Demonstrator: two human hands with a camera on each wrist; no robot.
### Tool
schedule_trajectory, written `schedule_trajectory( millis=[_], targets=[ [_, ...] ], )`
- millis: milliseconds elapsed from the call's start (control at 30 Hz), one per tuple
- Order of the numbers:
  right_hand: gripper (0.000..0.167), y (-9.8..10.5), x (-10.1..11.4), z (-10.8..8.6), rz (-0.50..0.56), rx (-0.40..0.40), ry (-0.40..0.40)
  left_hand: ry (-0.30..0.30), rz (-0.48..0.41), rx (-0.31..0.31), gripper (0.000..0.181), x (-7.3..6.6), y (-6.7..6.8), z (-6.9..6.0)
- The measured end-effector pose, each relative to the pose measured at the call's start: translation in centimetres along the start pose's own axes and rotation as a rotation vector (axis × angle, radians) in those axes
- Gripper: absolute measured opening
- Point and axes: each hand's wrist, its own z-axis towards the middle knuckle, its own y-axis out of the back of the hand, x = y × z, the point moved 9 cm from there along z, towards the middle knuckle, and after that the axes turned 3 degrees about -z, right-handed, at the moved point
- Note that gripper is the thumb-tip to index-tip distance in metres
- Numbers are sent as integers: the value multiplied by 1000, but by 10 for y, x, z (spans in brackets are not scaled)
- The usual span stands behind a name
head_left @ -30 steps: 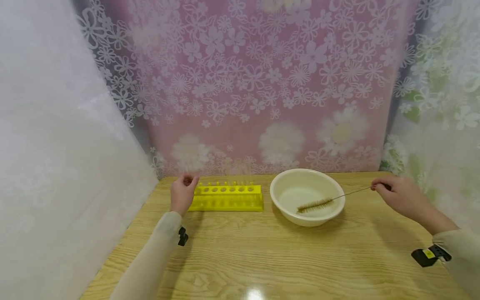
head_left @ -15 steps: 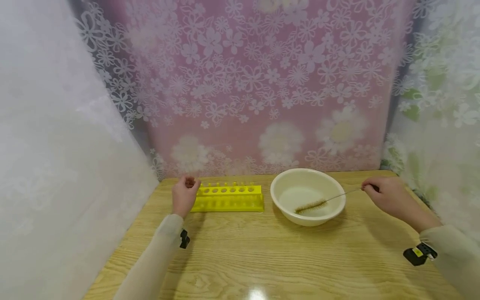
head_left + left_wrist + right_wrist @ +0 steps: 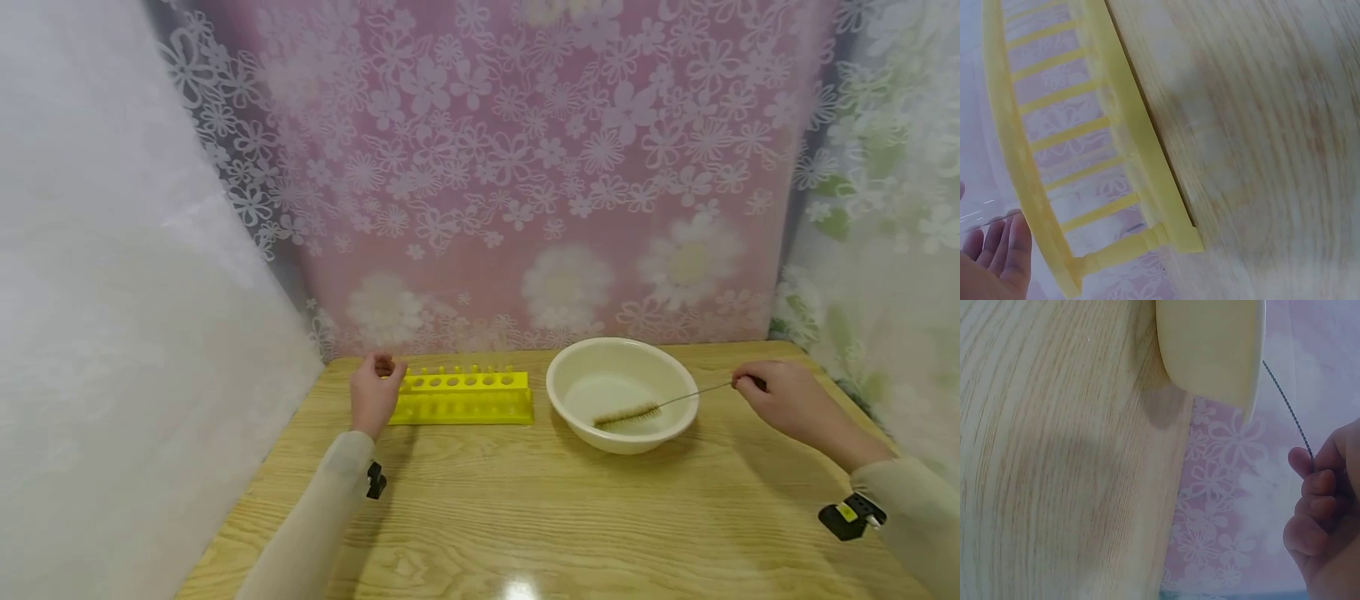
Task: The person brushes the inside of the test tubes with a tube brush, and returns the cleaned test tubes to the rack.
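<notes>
At the left end of the yellow test tube rack (image 3: 461, 408), my left hand (image 3: 373, 396) has its fingers curled. In the left wrist view the hand (image 3: 1000, 262) pinches a clear, thin-edged thing that looks like a test tube, beside the rack (image 3: 1138, 125); its outline is faint. Clear tubes stand faintly visible at the rack's back. My right hand (image 3: 795, 404) grips the twisted wire handle of a bottle brush (image 3: 626, 415), whose bristles lie in the cream bowl (image 3: 622, 446). In the right wrist view the fingers of my hand (image 3: 1329, 512) curl round the wire (image 3: 1288, 406) outside the bowl (image 3: 1210, 350).
The wooden table (image 3: 480, 508) extends in front of the rack and bowl. A pink flowered curtain (image 3: 525, 167) hangs behind it, with a white sheet (image 3: 150, 292) at the left and a flowered sheet (image 3: 885, 250) at the right.
My right hand and the brush have shifted slightly left relative to the bowl since a second ago. The left hand stays by the rack's left end, and the tubes behind the rack look fainter.
</notes>
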Motion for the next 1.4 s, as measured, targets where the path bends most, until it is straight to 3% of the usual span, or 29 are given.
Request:
schedule_trajectory(
  millis=[233,333,433,567,700,800,1000,1400],
  targets=[
    [24,-2,-1,-3,3,6,-6,-15,-21,-123,37,-3,11,-5],
    [25,-2,-1,-3,11,8,-8,-79,-36,-186,28,-10,17,-9],
    [25,-1,0,-4,14,15,-12,-201,-36,-234,21,-24,20,-14],
    [24,1,0,-3,1,18,-11,-379,8,-207,13,-47,11,-23],
    [22,0,0,-4,-5,21,-13,-462,52,-100,9,-63,-9,-30],
    [22,-1,0,-4,-4,27,-13,-456,56,-21,8,-69,-23,-32],
    [16,-3,1,-3,-16,30,3,-373,51,111,11,-72,-47,-30],
    [20,-3,-3,-5,-3,57,-8,-225,-17,241,26,-69,-78,-31]
  ],
)
